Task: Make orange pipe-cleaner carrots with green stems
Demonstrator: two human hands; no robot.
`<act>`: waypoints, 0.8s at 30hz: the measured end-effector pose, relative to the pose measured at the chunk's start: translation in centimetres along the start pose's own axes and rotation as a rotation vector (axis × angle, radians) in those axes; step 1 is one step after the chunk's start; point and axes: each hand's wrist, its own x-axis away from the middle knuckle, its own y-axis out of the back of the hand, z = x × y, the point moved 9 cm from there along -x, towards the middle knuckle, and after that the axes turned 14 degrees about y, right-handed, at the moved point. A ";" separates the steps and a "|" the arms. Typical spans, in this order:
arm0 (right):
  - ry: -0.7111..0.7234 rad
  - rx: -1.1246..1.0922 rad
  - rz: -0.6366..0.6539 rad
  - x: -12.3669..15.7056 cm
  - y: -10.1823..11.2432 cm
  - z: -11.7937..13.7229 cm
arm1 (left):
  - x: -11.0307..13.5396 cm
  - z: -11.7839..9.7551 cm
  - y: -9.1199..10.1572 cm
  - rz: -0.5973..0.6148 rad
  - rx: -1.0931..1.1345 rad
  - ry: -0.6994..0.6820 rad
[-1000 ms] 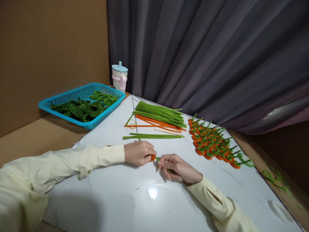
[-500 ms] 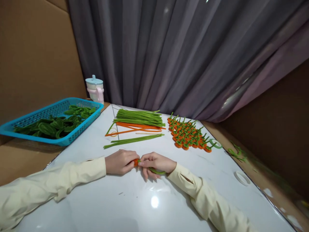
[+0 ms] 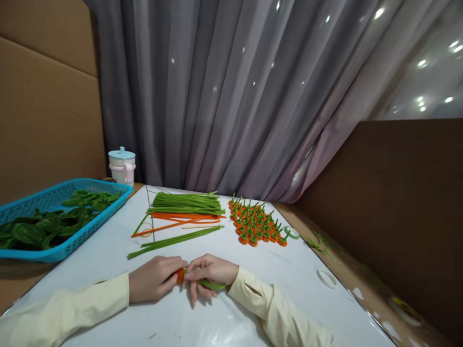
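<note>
Glossy all the way, this white surface (image 3: 289, 284), slick enough to bounce the light back, and on it lie fuzzy, matt green strips (image 3: 186, 203) and orange strips (image 3: 162, 229), the same rough pile showing on the held orange piece (image 3: 180, 275)! Over left the basket (image 3: 68, 248) gleams, shiny perforated blue plastic, its leaves (image 3: 32, 234) velvety, the lidded cup (image 3: 117, 174) beyond it smooth and plastic-looking. Matt brown cardboard (image 3: 47, 111) backs them, the draped curtain (image 3: 202, 106) is cloth with a faint sheen, and the cream sleeves (image 3: 94, 301) are plain matt cloth.
</note>
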 end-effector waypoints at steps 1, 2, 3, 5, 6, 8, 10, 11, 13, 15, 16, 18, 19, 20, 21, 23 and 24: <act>-0.002 0.003 0.001 0.0 0.0 0.0 | 0.0 0.0 -0.1 0.003 -0.004 -0.004; -0.002 0.004 0.001 0.0 0.1 -0.1 | 0.1 0.0 -0.3 0.008 -0.013 -0.006; 0.001 0.002 0.006 0.0 0.0 -0.1 | 0.1 -0.1 -0.5 0.012 -0.026 -0.013; 0.016 -0.005 0.025 0.2 -0.2 0.0 | 0.3 -0.2 -0.8 0.013 -0.053 -0.045; 0.027 -0.007 0.038 0.3 -0.4 0.1 | 0.4 -0.2 -1.0 0.010 -0.067 -0.067; 0.045 0.001 0.056 0.6 -0.5 0.3 | 0.6 -0.4 -1.1 -0.004 -0.103 -0.126; 0.062 0.013 0.054 0.9 -0.4 0.5 | 0.7 -0.6 -0.8 -0.024 -0.141 -0.182; 0.069 0.018 0.049 1.0 -0.4 0.5 | 0.7 -0.7 -0.7 -0.024 -0.150 -0.200; 0.073 0.020 0.046 1.1 -0.2 0.6 | 0.6 -0.6 -0.5 0.017 -0.141 -0.212; 0.057 0.009 0.052 1.1 -0.2 0.5 | 0.5 -0.6 -0.3 0.077 -0.112 -0.200; 0.042 -0.002 0.054 1.0 -0.3 0.4 | 0.4 -0.5 -0.2 0.090 -0.105 -0.180; 0.019 -0.035 0.048 0.9 -0.2 0.1 | 0.1 -0.3 -0.1 0.131 -0.059 -0.124; 0.020 -0.049 0.026 0.8 0.0 0.1 | -0.1 -0.2 -0.1 0.148 -0.021 -0.093; 0.014 -0.053 0.020 0.7 0.1 0.0 | -0.3 -0.1 0.1 0.155 0.027 -0.065; 0.023 -0.054 0.016 0.6 0.2 0.0 | -0.4 0.1 0.2 0.171 0.072 -0.038; 0.034 -0.067 0.032 0.5 0.1 0.1 | -0.8 0.4 0.2 0.221 0.161 0.014; 0.035 -0.081 0.038 0.5 0.1 0.1 | -0.9 0.6 0.3 0.248 0.201 0.035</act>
